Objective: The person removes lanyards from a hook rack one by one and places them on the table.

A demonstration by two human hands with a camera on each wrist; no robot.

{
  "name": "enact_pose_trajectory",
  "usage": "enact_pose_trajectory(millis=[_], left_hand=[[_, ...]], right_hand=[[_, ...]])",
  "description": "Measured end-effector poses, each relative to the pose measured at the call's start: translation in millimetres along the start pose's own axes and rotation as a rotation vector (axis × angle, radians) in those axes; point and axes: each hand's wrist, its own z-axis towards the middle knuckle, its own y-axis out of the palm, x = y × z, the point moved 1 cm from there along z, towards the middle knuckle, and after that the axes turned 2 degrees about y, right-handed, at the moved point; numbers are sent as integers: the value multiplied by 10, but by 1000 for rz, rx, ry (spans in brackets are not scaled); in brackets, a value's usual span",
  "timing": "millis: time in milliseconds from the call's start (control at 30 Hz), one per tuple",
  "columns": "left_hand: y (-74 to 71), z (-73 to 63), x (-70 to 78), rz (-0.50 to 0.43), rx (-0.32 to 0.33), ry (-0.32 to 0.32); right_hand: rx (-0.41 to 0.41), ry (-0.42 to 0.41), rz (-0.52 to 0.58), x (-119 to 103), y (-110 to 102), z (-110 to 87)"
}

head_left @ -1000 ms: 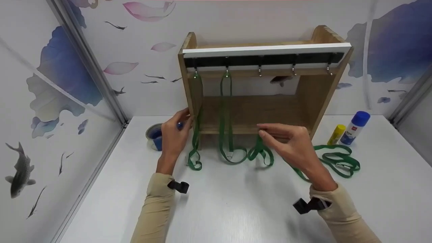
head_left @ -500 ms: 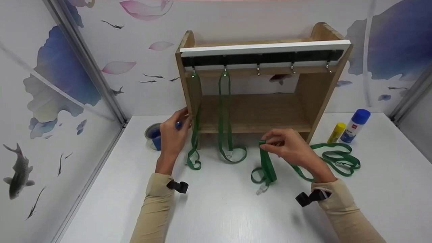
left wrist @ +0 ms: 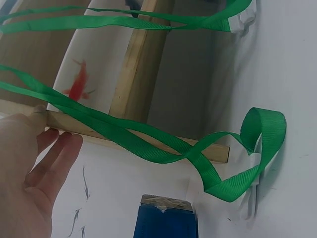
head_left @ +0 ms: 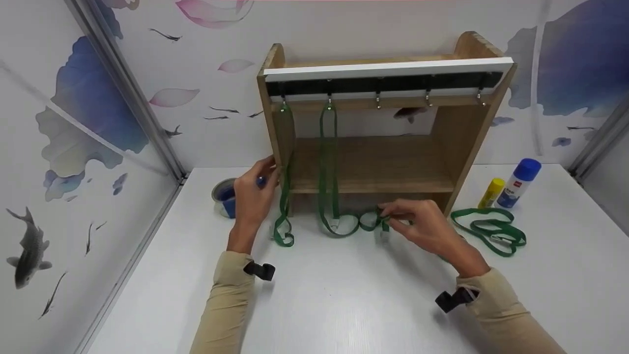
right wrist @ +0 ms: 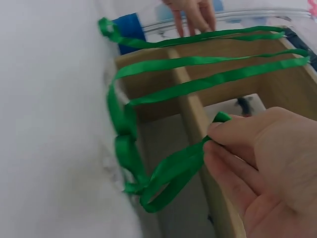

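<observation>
My right hand (head_left: 422, 223) pinches a green lanyard (right wrist: 173, 171) between thumb and fingers, low in front of the wooden shelf's bottom board. A short end pokes up past the fingertips, and the rest trails down to the white tabletop. At the left side panel of the wooden shelf (head_left: 373, 162), my left hand (head_left: 254, 194) holds the panel's edge, thumb on one side and fingers on the other. Two more green lanyards hang from the two leftmost hooks: the left lanyard (left wrist: 148, 148) and the second lanyard (head_left: 322, 167). Their lower ends curl on the table.
Several metal hooks line a dark strip (head_left: 354, 86) under the shelf's top; those right of the second bear nothing. A coiled green lanyard (head_left: 496, 226), a yellow glue stick (head_left: 491, 192) and a blue-capped bottle (head_left: 518, 183) are at right. A tape roll (head_left: 223, 189) sits by the left hand.
My right hand first drew the lanyard down and toward the front, then moved it back toward the shelf, lower than before. The left hand stays on the side panel.
</observation>
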Motion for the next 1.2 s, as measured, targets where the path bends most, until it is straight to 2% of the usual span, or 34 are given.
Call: enact_pose_trajectory(millis=[233,400,533,700,867,1067,1200], left_hand=[[17,-6,-6,-9,2,-8],[20,0,-17,-13,-3,-4],[24,7,-24,-17,-4,-2],[23,-2,-25,-24,1,5],[20,-6,-26,-21,-1,2],[23,-8,-36,-31,0,6],[27,-7,-38,-38,-1,10]], right_hand=[[-189,28,-105,184,181,-74],[-263,43,-171,225,239,-101],[-290,30,-169,212,243,-111],[-326,-4,-116,190,218,-124],[-330,25,-79,161,160,-116],[-327,14,-64,175,93,-106],[-322,47,-57,184,60,-108]])
